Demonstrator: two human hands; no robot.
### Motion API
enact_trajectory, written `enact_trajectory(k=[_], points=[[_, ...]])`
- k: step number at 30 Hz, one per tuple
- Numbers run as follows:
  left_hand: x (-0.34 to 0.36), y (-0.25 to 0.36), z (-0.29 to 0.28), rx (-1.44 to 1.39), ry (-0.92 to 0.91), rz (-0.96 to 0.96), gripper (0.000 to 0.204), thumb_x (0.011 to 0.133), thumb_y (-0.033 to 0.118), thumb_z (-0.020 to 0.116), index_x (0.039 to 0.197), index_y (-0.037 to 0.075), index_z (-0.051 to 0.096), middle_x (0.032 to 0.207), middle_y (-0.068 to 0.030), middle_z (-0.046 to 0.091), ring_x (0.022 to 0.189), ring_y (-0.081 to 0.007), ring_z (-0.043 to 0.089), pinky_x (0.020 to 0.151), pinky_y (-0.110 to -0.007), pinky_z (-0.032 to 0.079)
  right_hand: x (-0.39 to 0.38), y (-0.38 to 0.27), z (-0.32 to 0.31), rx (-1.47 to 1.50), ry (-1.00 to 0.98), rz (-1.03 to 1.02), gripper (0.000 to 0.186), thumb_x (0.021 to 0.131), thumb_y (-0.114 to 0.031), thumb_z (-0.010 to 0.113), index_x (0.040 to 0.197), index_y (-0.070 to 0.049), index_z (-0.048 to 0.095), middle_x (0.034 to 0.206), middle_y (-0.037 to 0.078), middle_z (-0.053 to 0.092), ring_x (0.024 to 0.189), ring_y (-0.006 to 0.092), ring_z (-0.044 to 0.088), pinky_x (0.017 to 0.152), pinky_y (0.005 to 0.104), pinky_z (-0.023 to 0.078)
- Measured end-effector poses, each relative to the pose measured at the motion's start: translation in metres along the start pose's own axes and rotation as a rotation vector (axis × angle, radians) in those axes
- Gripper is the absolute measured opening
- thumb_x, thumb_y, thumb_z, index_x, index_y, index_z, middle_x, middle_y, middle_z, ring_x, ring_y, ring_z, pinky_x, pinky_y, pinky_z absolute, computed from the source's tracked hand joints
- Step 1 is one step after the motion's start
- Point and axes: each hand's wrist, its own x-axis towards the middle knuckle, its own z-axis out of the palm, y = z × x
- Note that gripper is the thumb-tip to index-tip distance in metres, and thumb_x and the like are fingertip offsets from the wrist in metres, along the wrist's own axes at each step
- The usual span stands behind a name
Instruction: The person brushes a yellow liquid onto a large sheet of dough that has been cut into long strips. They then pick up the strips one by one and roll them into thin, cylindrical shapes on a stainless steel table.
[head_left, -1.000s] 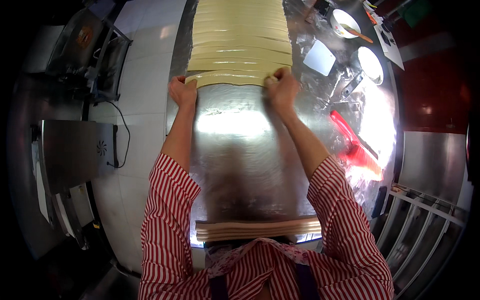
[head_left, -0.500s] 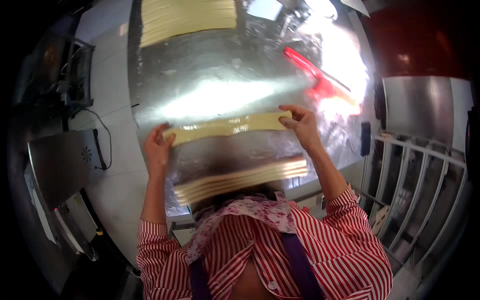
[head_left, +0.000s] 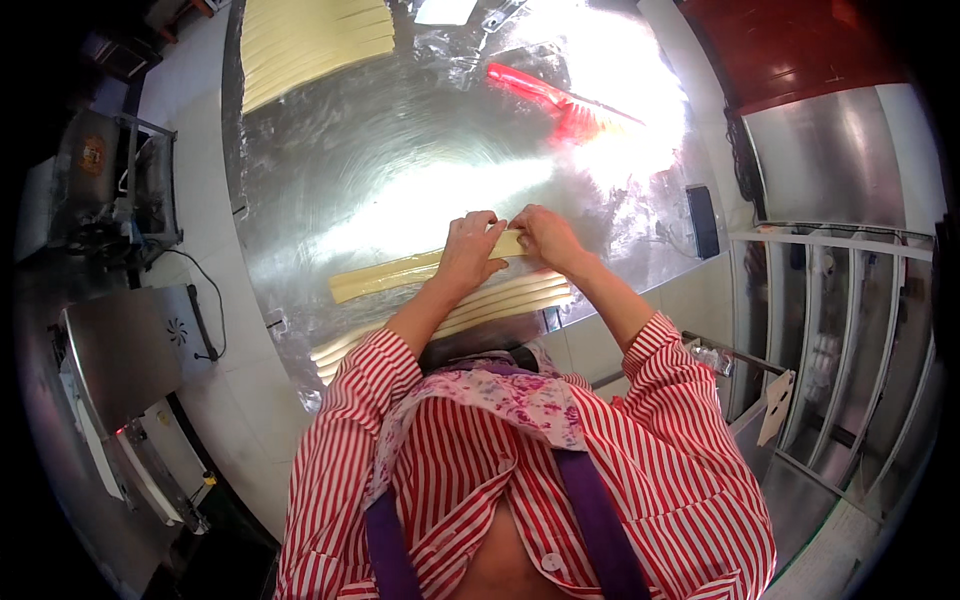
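A flat, shiny strip of yellow dough [head_left: 385, 278] lies across the metal table in front of me. Both hands meet at its right end. My left hand [head_left: 468, 252] reaches over the strip, fingers bent at its far edge and thumb at the near side. Beside it, my right hand [head_left: 545, 240] pinches the strip's right tip, fingertips almost touching the left ones. Between the strip and my body lie several rolled dough ropes [head_left: 505, 302] side by side, partly hidden by my left forearm.
A large dough sheet cut into strips [head_left: 315, 45] rests at the table's far left. A red-handled tool [head_left: 525, 85] lies at the far right in strong glare, near a dark phone-like slab [head_left: 702, 222] at the table edge. A metal rack [head_left: 850, 330] stands to the right.
My left hand has left the strip's left end and moved right, beside my right hand. The strip now lies on the table, and the view has shifted.
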Motion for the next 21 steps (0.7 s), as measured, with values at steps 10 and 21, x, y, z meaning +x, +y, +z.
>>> enact_trajectory(k=[10,21], points=[[-0.011,-0.007,0.040,-0.038,0.087,0.100,0.032,0.071,0.008,0.075,0.101,0.003,0.065,0.101,-0.0124,0.061,0.096,-0.0329,0.058,0.082,-0.040,0.047,-0.067,-0.001,0.027,-0.264,0.259,-0.328,0.040,0.077,-0.008,0.061,0.115,0.002,0.058,0.108,0.014,0.055,0.101,0.0317,0.055,0.088,0.0416,0.045],[-0.026,-0.005,0.003,-0.113,0.104,0.044,0.027,0.074,0.002,0.069,0.101,0.001,0.063,0.101,-0.0128,0.060,0.096,-0.0336,0.057,0.086,-0.042,0.047,-0.063,-0.030,0.023,-0.086,0.244,-0.182,0.049,0.086,-0.011,0.059,0.130,0.007,0.049,0.130,0.022,0.050,0.121,0.0374,0.049,0.103,0.0449,0.040]])
